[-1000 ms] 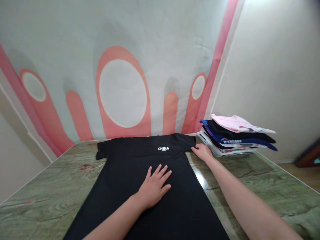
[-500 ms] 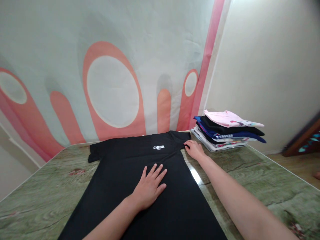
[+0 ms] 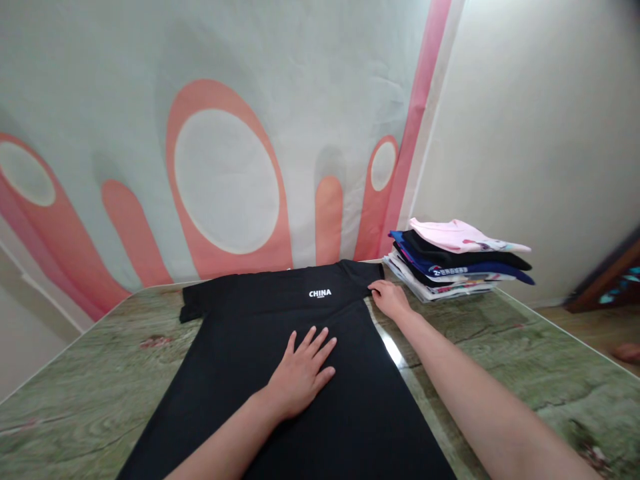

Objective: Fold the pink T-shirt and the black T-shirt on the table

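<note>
A black T-shirt [image 3: 240, 347] with white "CHINA" lettering lies spread flat on the green marbled table [image 3: 75, 393], collar away from me. My left hand [image 3: 300, 373] presses flat on the middle of the shirt with its fingers spread. My right hand [image 3: 389, 298] reaches to the shirt's right sleeve and pinches the sleeve's hem with thumb and fingers. The shirt's left sleeve lies flat at the far left, and its lower part runs out of the bottom of the picture.
A stack of folded shirts [image 3: 457, 263], pink on top over black, blue and white ones, sits at the table's far right corner. A wall hanging with pink arches [image 3: 225, 167] stands behind the table. Wooden floor shows at the right.
The view has swung to the right, then steadied. My right hand has moved a little inward along the sleeve's hem. My left hand stays flat on the shirt.
</note>
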Available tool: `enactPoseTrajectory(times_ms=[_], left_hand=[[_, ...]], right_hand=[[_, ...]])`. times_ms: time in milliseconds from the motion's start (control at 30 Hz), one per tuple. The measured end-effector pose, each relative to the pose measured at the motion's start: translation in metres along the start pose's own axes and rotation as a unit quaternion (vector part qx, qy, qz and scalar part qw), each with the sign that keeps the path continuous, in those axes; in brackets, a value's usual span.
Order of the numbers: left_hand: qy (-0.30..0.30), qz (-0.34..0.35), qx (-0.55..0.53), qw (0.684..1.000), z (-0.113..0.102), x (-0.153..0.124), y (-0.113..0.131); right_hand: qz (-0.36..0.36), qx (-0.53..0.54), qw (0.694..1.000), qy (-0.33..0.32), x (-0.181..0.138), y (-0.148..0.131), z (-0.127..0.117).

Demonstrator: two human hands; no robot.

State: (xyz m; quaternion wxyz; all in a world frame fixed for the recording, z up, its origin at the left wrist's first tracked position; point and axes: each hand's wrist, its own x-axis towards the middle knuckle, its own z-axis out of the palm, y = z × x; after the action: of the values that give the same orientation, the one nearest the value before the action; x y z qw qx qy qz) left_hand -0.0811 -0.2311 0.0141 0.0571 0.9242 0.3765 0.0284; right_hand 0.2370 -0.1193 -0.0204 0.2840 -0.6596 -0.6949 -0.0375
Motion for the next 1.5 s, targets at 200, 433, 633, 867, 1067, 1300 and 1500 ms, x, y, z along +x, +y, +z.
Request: enactPoseTrajectory(times_ms=[200,433,633,867,1067,1300,1500], left_hand=[[-0.001,0.002,0.005,1.000,0.000,0.001,0.000],[0.002,0.002,0.001,1.000,-0.002,0.001,0.001],[0.005,-0.008,-0.006,1.000,0.002,-0.003,0.011],[-0.009,-0.020,-0.050,0.998,-0.019,0.009,-0.019],[0.036,-0.220,0.044,0.974,-0.021,0.028,-0.099],[0.038,-0.222,0.056,0.973,-0.005,0.025,-0.105],[0.036,-0.184,0.039,0.982,-0.004,0.042,-0.073]], right_hand=[[-0.052,0.044,0.996,0.049,-0.001,-0.008,-0.009],[-0.082,0.029,0.993,-0.077,-0.002,-0.036,0.005],[-0.094,0.032,0.994,-0.036,-0.003,-0.045,0.001],[-0.147,0.044,0.979,-0.138,-0.029,-0.097,0.025],[-0.150,0.017,0.973,-0.177,-0.023,-0.080,0.019],[-0.145,0.003,0.963,-0.227,-0.018,-0.052,0.003],[-0.092,0.010,0.965,-0.246,-0.015,-0.098,0.001]])
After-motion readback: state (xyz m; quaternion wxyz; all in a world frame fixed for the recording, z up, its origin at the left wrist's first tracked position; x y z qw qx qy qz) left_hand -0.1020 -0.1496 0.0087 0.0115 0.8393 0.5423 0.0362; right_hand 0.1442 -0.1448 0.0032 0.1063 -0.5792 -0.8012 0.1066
